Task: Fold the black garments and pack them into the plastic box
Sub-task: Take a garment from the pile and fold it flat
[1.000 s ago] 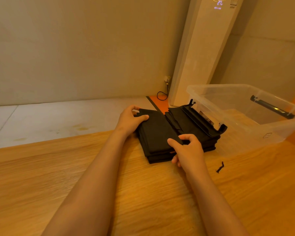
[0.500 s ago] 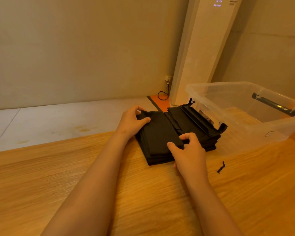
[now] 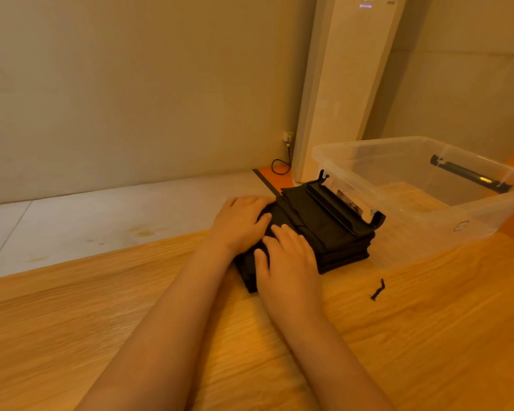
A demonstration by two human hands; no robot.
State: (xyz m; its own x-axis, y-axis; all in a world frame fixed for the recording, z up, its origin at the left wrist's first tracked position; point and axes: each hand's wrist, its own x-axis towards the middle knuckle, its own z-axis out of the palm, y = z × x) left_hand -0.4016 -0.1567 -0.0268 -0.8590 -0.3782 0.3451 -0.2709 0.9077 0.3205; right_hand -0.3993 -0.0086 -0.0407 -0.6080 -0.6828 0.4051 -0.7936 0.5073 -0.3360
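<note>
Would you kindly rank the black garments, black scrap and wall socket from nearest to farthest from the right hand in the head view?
1. black garments: under the right hand, touching.
2. black scrap: just to its right.
3. wall socket: far back, straight ahead.

The left hand (image 3: pixel 238 225) and right hand (image 3: pixel 290 264) are bare, and so are both forearms (image 3: pixel 166 336)

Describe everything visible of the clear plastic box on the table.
The plastic box is a clear rectangular tub with a thick rim, standing upright and lidless on the wooden table. No garments lie inside; the tabletop shows through its floor. A black handle spans its far end; a second handle at its near end rests on the stack of black garments beside it. A small label marks its front wall.
</note>
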